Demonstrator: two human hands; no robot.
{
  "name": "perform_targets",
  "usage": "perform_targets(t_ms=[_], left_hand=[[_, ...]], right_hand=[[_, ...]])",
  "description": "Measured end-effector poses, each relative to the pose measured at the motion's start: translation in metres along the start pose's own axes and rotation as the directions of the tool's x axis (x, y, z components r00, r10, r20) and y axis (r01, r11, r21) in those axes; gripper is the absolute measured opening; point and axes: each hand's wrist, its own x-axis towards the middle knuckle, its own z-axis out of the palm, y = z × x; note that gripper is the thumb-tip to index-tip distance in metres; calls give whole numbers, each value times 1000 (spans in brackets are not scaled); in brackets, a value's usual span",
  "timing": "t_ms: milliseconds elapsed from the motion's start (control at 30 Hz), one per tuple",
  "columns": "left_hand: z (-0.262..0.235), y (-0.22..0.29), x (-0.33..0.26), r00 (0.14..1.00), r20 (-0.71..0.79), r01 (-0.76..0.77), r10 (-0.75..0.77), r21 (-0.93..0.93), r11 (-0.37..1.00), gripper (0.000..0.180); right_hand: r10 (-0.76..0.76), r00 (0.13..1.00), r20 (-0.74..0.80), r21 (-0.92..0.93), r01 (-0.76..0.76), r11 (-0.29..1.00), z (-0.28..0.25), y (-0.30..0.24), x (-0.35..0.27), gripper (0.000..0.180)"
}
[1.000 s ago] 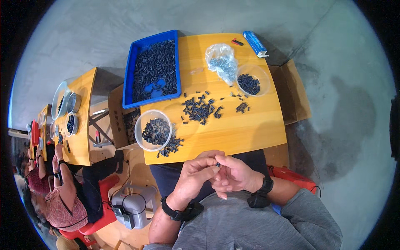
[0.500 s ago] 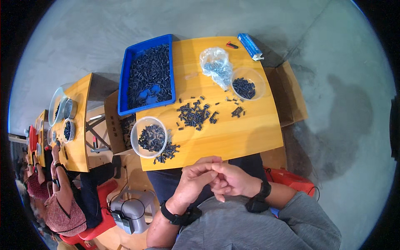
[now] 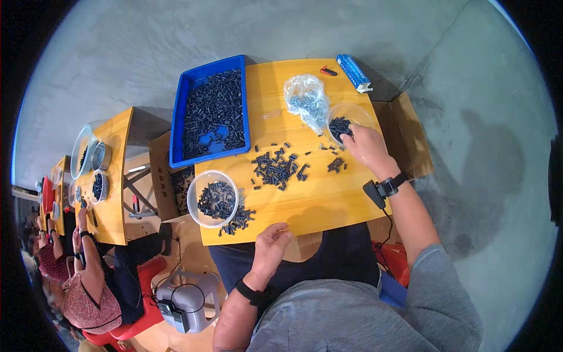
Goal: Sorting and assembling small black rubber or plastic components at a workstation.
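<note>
Right hand (image 3: 365,145) reaches, fingers curled, into clear round plastic bowl (image 3: 346,115) of small black parts; grip cannot be told. Left hand (image 3: 271,245), loosely closed, rests at yellow wooden table (image 3: 316,199) edge.

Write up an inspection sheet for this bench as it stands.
Surface: yellow wooden table.
Job's things: clear bowl of small black parts under right hand; loose black parts mid-table.
Clutter: blue tray, second bowl, plastic bag, blue box.
Hands: left hand at near table edge; what either holds cannot be told.
Cables: nothing seen on the table.
Surroundings: concrete floor, cardboard boxes, neighbouring benches with a person.
</note>
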Motion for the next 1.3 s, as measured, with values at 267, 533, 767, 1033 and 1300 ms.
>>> perform_targets(t_ms=[267, 533, 767, 1033, 1300], left_hand=[[-4, -6, 19, 998, -56, -32, 34, 40, 999, 27], [-8, -12, 23, 999, -53, -8, 11, 57, 998, 30], [-5, -13, 23, 997, -73, -32, 34, 32, 999, 24], [6, 9, 13, 998, -18, -58, 57, -91, 994, 26], [14, 20, 9, 994, 82, -53, 72, -213, 976, 23]], right_hand=[[-170, 985, -17, 157, 170, 973, 52, -16, -28, 16], [-322, 937, 134, 442, 234, 866, 78, -51, -56, 16], [-350, 925, 145, 373, 277, 886, 82, -49, -57, 15], [-189, 934, 303, 728, -99, 678, 51, -77, -92, 14], [-404, 860, 311, 796, -3, 606, 18, -109, -113, 13]])
